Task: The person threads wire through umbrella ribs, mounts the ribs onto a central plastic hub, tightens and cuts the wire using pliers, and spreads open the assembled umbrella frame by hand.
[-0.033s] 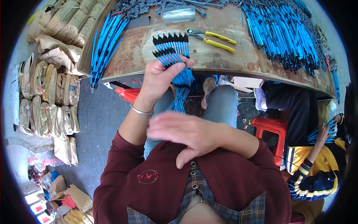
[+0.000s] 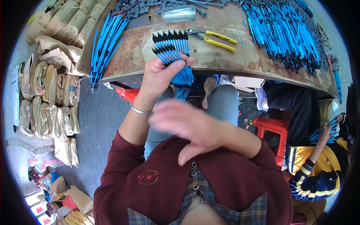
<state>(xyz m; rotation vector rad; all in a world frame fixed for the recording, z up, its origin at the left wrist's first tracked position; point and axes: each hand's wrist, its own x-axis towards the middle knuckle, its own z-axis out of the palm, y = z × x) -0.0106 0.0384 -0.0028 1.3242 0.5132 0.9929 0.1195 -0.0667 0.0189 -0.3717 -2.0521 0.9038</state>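
Head view: left hand (image 2: 160, 75) holds blue sticks (image 2: 169, 56), right hand (image 2: 189, 125) blurred

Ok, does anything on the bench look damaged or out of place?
The bench top looks worn, with pale scuffed patches. The blue rods at its left end poke past the front edge rather than lying fully on it. Nothing else stands out.

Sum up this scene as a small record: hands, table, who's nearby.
Left hand: gripping a fanned bundle of thin blue sticks with black tips
Right hand: open, blurred, nothing visible in it
Table: worn brown wood; metal pliers with yellow handles right of the bundle; pile of blue sticks farther right
Nearby: person in yellow and black, holding blue sticks
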